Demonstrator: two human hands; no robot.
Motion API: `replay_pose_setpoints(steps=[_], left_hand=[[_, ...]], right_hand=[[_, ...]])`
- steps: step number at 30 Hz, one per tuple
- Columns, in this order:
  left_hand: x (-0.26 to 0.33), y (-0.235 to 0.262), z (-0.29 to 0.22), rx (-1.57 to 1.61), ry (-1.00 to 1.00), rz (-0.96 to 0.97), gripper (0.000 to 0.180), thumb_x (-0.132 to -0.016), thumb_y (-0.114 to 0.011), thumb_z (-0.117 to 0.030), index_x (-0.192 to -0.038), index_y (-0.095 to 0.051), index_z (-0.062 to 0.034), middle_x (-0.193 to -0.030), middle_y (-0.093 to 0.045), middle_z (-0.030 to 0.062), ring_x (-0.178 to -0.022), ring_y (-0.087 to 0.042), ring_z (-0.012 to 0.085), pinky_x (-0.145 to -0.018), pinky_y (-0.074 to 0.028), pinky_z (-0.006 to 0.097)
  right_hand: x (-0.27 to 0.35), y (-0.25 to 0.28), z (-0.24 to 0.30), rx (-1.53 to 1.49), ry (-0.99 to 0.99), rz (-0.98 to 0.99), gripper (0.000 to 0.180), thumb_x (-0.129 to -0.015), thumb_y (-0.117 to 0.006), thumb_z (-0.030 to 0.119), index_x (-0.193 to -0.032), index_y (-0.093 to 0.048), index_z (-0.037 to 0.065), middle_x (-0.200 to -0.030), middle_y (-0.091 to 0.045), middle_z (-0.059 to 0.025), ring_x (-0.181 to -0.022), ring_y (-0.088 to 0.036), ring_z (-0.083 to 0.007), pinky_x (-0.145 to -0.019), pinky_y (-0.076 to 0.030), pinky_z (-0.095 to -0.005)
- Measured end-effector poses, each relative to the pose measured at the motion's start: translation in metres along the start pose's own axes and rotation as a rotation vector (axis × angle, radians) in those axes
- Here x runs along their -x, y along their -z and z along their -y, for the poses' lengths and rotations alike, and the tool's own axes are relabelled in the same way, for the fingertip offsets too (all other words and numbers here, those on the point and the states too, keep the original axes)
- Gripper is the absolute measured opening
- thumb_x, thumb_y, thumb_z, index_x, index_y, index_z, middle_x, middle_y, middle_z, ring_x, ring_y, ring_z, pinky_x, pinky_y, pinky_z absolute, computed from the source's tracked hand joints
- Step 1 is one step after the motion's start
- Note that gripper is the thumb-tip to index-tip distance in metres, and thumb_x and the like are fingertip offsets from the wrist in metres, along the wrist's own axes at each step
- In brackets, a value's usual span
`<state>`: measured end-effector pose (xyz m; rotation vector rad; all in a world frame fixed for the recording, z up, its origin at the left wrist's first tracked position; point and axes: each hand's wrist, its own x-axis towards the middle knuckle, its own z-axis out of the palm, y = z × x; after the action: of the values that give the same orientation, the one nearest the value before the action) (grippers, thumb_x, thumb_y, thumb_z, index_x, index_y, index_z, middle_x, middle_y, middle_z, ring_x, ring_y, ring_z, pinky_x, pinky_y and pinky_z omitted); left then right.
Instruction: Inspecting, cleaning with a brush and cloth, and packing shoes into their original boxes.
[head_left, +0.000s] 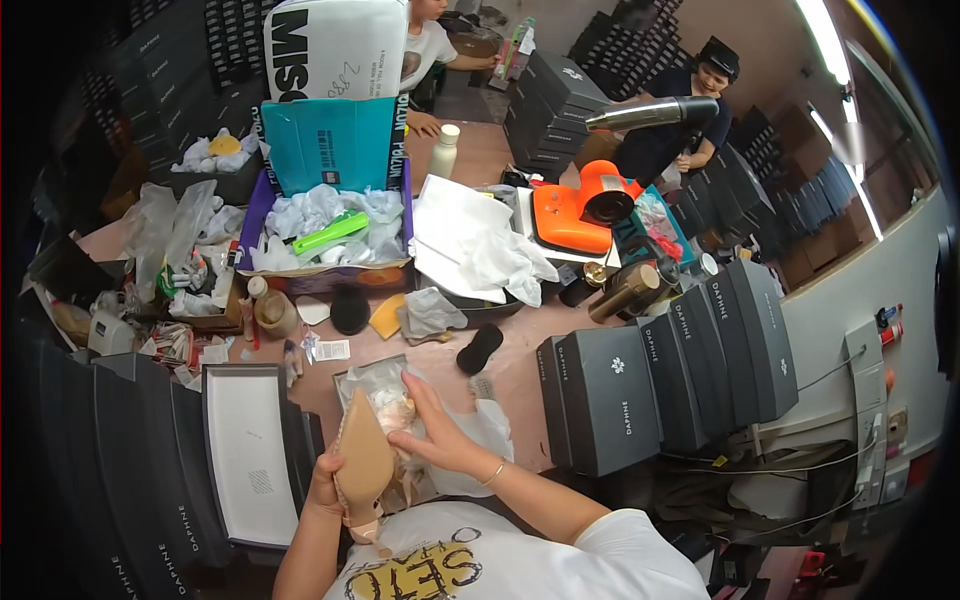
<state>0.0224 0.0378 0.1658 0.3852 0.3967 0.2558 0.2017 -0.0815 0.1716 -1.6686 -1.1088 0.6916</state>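
Your left hand (325, 485) is clamped on a tan pointed shoe (362, 462), sole facing up so it's open to view, I'd judge. Its long axis runs away from you, toe aimed at the table's far side, heel by your chest. Your right hand (440, 432) lies with fingers spread on crinkly clear wrapping (385, 385), pinning it. Beyond, grey shoe boxes (610, 400), then an orange machine (575, 215).
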Motion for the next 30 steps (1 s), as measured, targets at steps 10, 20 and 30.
replay_pose_setpoints(steps=[10, 20, 30], left_hand=[[-0.001, 0.003, -0.003, 0.049, -0.037, -0.025, 0.074, -0.072, -0.058, -0.033, -0.134, -0.037, 0.0023, -0.114, -0.058, 0.0280, -0.097, -0.064, 0.0341, -0.082, -0.056, 0.039], [0.000, 0.018, -0.001, 0.129, 0.044, -0.038, 0.079, -0.070, -0.056, -0.038, -0.135, -0.037, 0.0027, -0.115, -0.055, 0.0322, -0.099, -0.062, 0.0387, -0.084, -0.054, 0.041], [0.000, -0.017, -0.013, 0.165, 0.035, 0.133, 0.087, -0.070, -0.058, -0.039, -0.141, -0.028, 0.0008, -0.126, -0.048, 0.0306, -0.104, -0.061, 0.0323, -0.083, -0.055, 0.035]], right_hand=[[-0.009, -0.001, 0.013, -0.186, -0.077, 0.067, 0.058, -0.090, -0.061, 0.028, -0.139, -0.035, 0.010, -0.140, -0.038, -0.0170, -0.120, -0.046, -0.0248, -0.096, -0.041, -0.0343], [-0.019, -0.008, -0.011, -0.577, -0.246, 0.005, 0.018, -0.091, -0.060, 0.014, -0.103, -0.058, 0.001, -0.089, -0.061, 0.0007, -0.078, -0.054, -0.0040, -0.066, -0.045, -0.0209], [-0.011, 0.002, -0.013, -0.967, -0.308, -0.003, 0.025, -0.093, -0.057, 0.012, -0.115, -0.054, 0.001, -0.106, -0.061, -0.0052, -0.095, -0.058, -0.0098, -0.082, -0.047, -0.0243]])
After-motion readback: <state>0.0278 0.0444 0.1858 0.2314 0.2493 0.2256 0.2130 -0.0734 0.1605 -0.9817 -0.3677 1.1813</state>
